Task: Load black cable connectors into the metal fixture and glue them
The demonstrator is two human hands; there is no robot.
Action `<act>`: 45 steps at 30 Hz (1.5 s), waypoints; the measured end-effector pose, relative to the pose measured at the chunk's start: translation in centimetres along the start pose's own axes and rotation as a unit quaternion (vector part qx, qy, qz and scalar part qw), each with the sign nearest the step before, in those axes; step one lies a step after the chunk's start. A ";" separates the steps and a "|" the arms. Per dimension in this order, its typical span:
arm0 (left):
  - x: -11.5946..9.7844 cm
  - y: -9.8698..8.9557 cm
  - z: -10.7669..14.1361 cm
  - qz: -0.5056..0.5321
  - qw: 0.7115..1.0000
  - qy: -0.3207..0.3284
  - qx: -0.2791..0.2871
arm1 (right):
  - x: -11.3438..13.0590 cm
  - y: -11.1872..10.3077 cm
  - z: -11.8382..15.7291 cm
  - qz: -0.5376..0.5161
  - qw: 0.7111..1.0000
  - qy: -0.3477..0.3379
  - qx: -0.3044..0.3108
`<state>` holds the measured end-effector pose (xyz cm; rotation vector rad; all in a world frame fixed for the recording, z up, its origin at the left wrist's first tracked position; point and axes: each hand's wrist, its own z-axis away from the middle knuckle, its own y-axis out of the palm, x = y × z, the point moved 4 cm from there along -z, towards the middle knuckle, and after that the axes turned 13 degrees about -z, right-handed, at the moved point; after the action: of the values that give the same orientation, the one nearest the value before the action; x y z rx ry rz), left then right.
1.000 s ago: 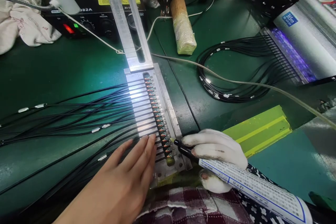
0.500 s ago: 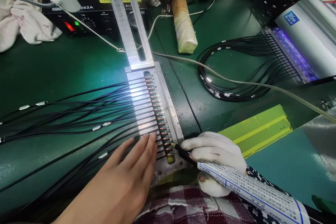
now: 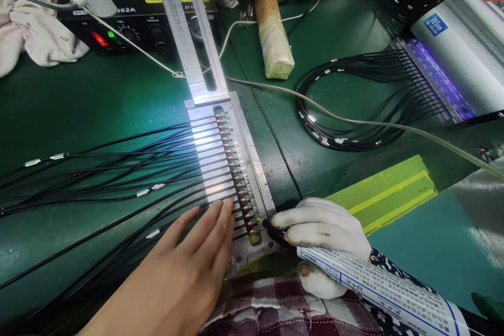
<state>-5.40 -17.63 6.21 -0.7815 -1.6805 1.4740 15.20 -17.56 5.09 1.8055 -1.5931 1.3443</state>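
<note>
A metal fixture (image 3: 258,168) lies lengthwise in front of me, holding a row of black cables (image 3: 118,144) whose stripped wire ends (image 3: 238,168) cross a slot. My bare left hand (image 3: 189,262) rests with outstretched fingers over the cables at the fixture's near left side. In a white glove, my right hand (image 3: 325,226) grips a glue syringe (image 3: 378,283) with a printed white label and a dark front end. Its yellowish nozzle tip (image 3: 260,220) is at the wire ends near the slot's close end. Whether it touches them I cannot tell.
Behind stands a black dispenser controller (image 3: 137,31) with lit displays. A wrapped brush handle (image 3: 275,37) lies right of it. Further right, a coiled cable bundle (image 3: 315,131) runs into a silver UV lamp box (image 3: 452,52). A clear hose (image 3: 354,122) crosses the table; yellow film (image 3: 386,194) lies nearer.
The view has shifted slightly. The syringe tip appears to have moved a little toward me along the wire ends; my left hand stays in place on the cables.
</note>
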 end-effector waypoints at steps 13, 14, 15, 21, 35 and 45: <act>0.1 -0.2 -0.1 -0.007 1.000 -0.005 0.003 | 0.0 0.0 -0.1 -0.003 1.000 0.004 0.000; 0.1 -0.2 -0.1 -0.007 1.000 -0.004 0.003 | 0.0 0.0 -0.1 -0.004 1.000 0.003 -0.001; 0.1 -0.2 -0.1 -0.007 1.000 -0.002 0.005 | 0.0 0.0 -0.1 -0.004 1.000 0.003 -0.001; 0.1 0.1 -0.3 -0.003 1.000 -0.003 0.011 | -0.1 0.0 -0.2 -0.003 1.000 0.002 -0.001; 0.1 0.1 0.1 0.015 1.000 0.000 0.015 | -0.2 -0.1 -0.7 0.004 1.000 0.011 0.004; 0.1 -0.1 0.2 0.008 1.000 0.000 0.012 | 0.2 -0.5 -0.1 0.002 1.000 -0.005 -0.014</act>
<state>-5.60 -17.65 6.34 -0.7841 -1.6576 1.5034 15.58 -17.47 5.38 1.7979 -1.6127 1.3103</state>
